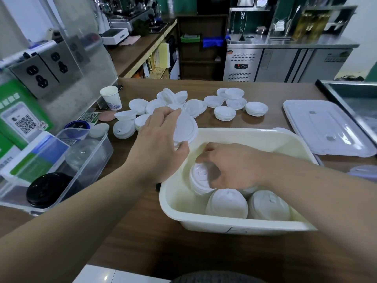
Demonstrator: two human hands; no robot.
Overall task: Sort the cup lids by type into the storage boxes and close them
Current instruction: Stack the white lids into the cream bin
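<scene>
While poised above the far-left rim of the cream box (224,223), grips with the left hand (161,144) a stack of white lids (186,127): thumb under the near edge, fingers curled over the far edge, stack tipped on its side. With the right hand (230,166) down inside the same box, clasps a second stack (201,178) leaning near the left wall, fingers and thumb bent round its top and sides.

Counted, big to small:
- One wooden counter (142,231) under everything.
- Two storage boxes: the cream box at centre and a clear box (102,154) to its left.
- One flat box lid (326,127) lying on the right, apart from both boxes.
- Three stacks inside the cream box: the second stack, a near stack (226,203) against the front wall and a neighbour stack (269,205) just beside it.
- Black lids (49,188) and clear dome lids (85,154) inside the clear box, numbers not readable.
- One paper cup (111,98), upright at the far left.
- Loose white lids (224,112) beyond the cream box: six small piles in the right group. Left group overlapping, partly behind the left hand, too heaped to count.

Look of the white lids: round, matte plastic, raised rim, small rectangular sip tab pressed into the top, nested tightly.
</scene>
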